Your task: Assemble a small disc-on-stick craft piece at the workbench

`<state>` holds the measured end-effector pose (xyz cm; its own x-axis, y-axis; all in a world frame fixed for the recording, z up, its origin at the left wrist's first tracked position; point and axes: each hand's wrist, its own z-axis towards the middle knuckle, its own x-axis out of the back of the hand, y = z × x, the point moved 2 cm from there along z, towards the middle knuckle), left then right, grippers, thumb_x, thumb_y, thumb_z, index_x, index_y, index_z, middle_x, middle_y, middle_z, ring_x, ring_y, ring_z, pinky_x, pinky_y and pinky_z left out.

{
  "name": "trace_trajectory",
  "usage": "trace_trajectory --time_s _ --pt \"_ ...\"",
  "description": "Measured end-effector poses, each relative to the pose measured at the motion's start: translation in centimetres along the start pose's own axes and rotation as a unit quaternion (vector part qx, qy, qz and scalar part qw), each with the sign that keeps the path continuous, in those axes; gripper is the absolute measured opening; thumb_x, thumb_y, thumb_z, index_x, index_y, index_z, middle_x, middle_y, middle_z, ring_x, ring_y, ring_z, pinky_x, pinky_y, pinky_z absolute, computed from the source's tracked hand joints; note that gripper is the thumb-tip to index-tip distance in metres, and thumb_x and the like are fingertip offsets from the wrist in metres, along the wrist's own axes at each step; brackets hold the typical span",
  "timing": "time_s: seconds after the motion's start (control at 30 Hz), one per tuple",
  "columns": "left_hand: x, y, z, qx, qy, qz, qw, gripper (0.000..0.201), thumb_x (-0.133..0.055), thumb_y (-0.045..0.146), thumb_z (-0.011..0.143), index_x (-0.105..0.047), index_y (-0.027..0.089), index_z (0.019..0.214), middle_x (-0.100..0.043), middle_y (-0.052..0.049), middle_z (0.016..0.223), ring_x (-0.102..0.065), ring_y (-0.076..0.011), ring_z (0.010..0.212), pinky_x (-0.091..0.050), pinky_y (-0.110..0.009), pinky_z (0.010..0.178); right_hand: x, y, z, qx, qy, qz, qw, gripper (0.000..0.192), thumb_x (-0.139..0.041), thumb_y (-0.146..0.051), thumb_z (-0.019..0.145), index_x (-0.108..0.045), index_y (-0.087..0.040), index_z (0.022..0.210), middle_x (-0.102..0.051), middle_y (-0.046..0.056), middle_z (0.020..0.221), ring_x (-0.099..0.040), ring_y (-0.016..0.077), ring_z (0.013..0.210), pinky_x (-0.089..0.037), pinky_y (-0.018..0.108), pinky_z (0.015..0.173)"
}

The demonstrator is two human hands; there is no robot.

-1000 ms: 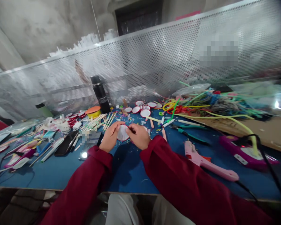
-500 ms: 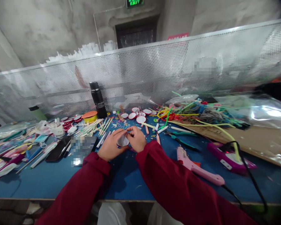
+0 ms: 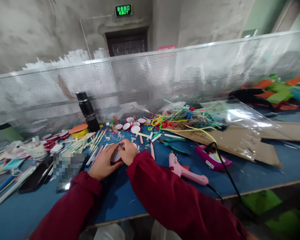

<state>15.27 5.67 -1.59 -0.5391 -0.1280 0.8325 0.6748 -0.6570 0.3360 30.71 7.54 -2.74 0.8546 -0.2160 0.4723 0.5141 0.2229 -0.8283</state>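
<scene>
Between my hands is a small round white piece with a red rim [image 3: 116, 156], largely covered by fingers. My left hand [image 3: 103, 164] curls round its left and lower sides. My right hand [image 3: 128, 152] has its fingers bent together at the piece's upper right edge; whether they pinch anything else is hidden. Just beyond the hands lie several white discs with red rims [image 3: 135, 129]. Pens [image 3: 92, 157] lie left of my left hand, and a pink marker [image 3: 152, 151] lies right of my right hand.
A pink glue gun [image 3: 187, 173], teal-handled pliers [image 3: 176, 148] and a purple corded device [image 3: 212, 158] lie at right. Coloured cords [image 3: 190, 116] and cardboard [image 3: 230, 140] are behind. A black bottle [image 3: 88, 111] stands before the perforated metal screen [image 3: 150, 76]; a dark tray [image 3: 36, 175] lies left.
The view has turned right, so everything appears farther left. The round piece now sits lower and flatter between my hands, and my right fingers have shifted across its top edge.
</scene>
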Motion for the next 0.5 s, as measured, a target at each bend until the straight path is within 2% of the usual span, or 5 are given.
trace_trajectory --time_s 0.17,0.23,0.37,0.43,0.5 --pt "-0.8 -0.2 0.2 0.031 0.015 0.028 0.999 0.050 -0.058 0.045 0.096 -0.059 0.019 0.139 -0.067 -0.017 0.135 -0.062 -0.0337 0.126 -0.049 -0.053 0.109 0.4 -0.5 0.0 0.016 -0.003 0.038 0.999 0.019 -0.061 -0.038 0.094 -0.067 -0.023 0.105 -0.070 0.000 0.080 -0.068 0.0190 0.080 -0.049 0.030 0.073" --pt "-0.8 -0.7 0.5 0.051 0.024 0.029 0.998 0.050 -0.060 0.045 0.095 -0.061 0.018 0.136 -0.068 -0.018 0.131 -0.063 -0.0346 0.123 -0.050 -0.054 0.107 0.4 -0.6 0.2 0.024 -0.009 0.047 0.999 0.019 -0.059 -0.037 0.095 -0.067 -0.023 0.106 -0.072 0.001 0.082 -0.069 0.0189 0.081 -0.050 0.030 0.074" --pt "0.6 -1.2 1.8 0.043 0.062 0.011 0.997 0.073 -0.079 0.050 0.079 -0.058 0.019 0.142 -0.062 -0.018 0.142 -0.057 -0.0384 0.134 -0.043 -0.057 0.115 0.5 -0.3 1.1 0.030 -0.013 0.055 0.998 0.021 -0.060 -0.018 0.085 -0.070 -0.024 0.103 -0.073 -0.001 0.086 -0.069 0.0170 0.080 -0.051 0.028 0.076" --pt "1.5 -1.1 2.7 0.023 0.061 -0.026 0.998 0.085 -0.087 0.054 0.070 -0.058 0.021 0.143 -0.062 -0.017 0.144 -0.055 -0.0387 0.136 -0.042 -0.057 0.117 1.2 0.2 1.9 0.022 0.009 0.066 0.998 0.024 -0.059 -0.016 0.083 -0.071 -0.024 0.103 -0.073 -0.001 0.084 -0.068 0.0171 0.078 -0.051 0.028 0.074" --pt "2.0 -1.1 3.8 0.025 0.064 -0.081 0.994 0.088 -0.086 0.058 0.070 -0.057 0.021 0.144 -0.059 -0.017 0.148 -0.055 -0.0374 0.137 -0.044 -0.054 0.115 2.2 0.8 2.8 0.021 0.035 0.066 0.997 0.026 -0.057 -0.017 0.083 -0.070 -0.022 0.105 -0.072 0.000 0.082 -0.067 0.0175 0.075 -0.052 0.029 0.072"
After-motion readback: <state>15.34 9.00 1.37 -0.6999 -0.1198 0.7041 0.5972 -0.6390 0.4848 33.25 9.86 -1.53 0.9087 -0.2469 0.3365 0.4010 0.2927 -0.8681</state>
